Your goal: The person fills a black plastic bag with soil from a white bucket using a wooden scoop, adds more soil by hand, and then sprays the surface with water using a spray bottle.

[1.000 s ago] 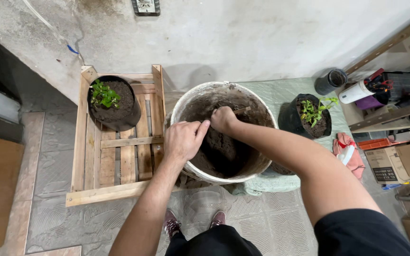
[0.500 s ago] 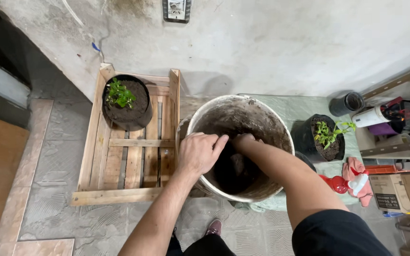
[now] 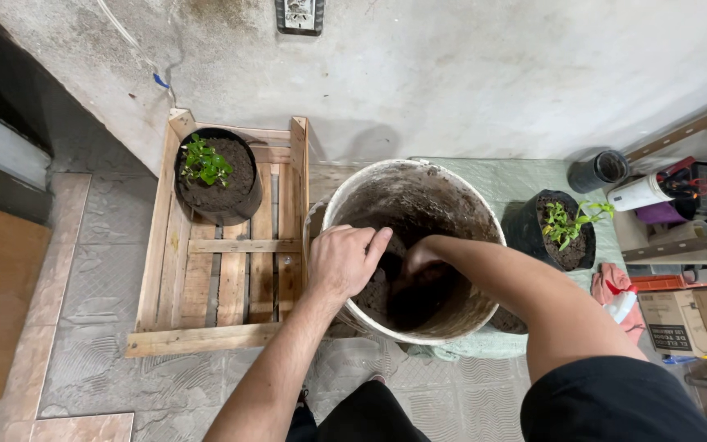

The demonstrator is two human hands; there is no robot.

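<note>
Bucket (image 3: 452,184) of soil: left hand (image 3: 341,262) on rim, right hand (image 3: 419,258) inside.

The left hand (image 3: 344,260) rests on the rim of the big round white plastic bucket (image 3: 452,190) with dark soil; the right hand (image 3: 419,260) reaches inside it. Left of the bucket lies a wooden slatted crate (image 3: 206,282), right of it a small black potted seedling (image 3: 562,229).

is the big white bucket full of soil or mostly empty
Mostly empty. The white bucket shows bare, dirt-smeared inner walls far down, and dark soil lies only at the bottom, where both hands reach.
</note>
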